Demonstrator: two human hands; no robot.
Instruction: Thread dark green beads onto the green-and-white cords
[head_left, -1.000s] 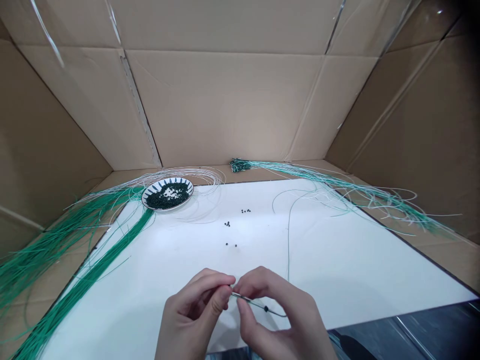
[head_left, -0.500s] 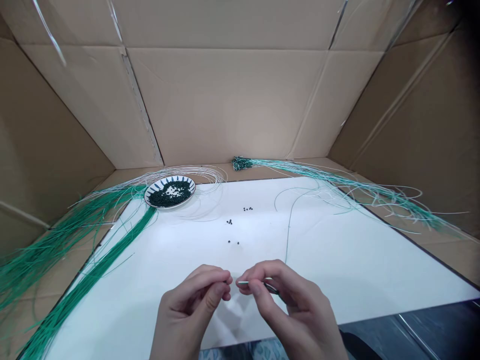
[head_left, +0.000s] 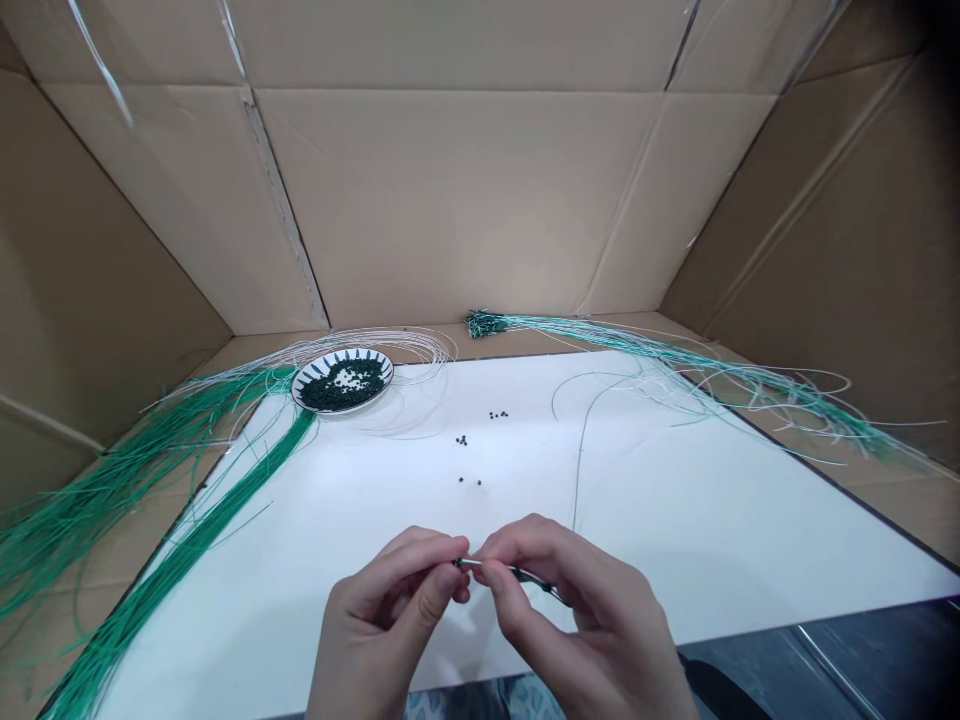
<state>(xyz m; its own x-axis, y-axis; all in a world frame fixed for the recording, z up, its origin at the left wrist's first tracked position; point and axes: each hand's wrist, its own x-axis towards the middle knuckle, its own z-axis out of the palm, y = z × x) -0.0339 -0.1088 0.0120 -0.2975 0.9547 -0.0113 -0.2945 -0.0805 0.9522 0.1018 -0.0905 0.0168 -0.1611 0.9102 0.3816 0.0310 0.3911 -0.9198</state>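
A thin metal-tipped wire threaded with dark beads is pinched between the fingertips of the left hand and the right hand, above a white board. Loose beads are scattered beyond, and a patterned plate heaped with beads is set at the far edge among green wires.

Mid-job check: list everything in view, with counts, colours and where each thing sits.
cardboard box: one, tan, behind and beside the sheet
sheet: one, white, on the box floor
plate: one, white with dark pattern, back left
beads: many, dark green, heaped on the plate
loose beads: about nine, dark, on the sheet
green strands: many, green, left side
strand tuft: one, green, back edge, trailing right
beaded strand: one, silvery tip, dark beads, in the hands
left hand: pinching the strand
right hand: pinching the strand
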